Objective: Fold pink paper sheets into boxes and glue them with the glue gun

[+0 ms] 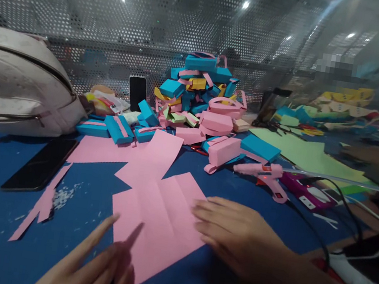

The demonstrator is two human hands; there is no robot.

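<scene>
A creased sheet of pink paper (160, 233) lies flat on the blue table before me. My right hand (232, 233) rests its outstretched fingers along the sheet's right edge, slightly blurred. Over the sheet's lower left side is my left hand (95, 261), its index finger extended and the other fingers loosely bent; whether it touches the paper I cannot tell. Neither hand grips anything. More pink paper pieces (153, 158) lie just beyond the sheet.
A pile of blue, pink and yellow paper boxes (200, 62) stands at the back. A pink glue gun (266, 176) and purple power strip (307, 192) lie right, with cables. Left are a black phone (42, 164), paper strips (46, 203) and a white backpack (14, 85). Another person's arm reaches in at right.
</scene>
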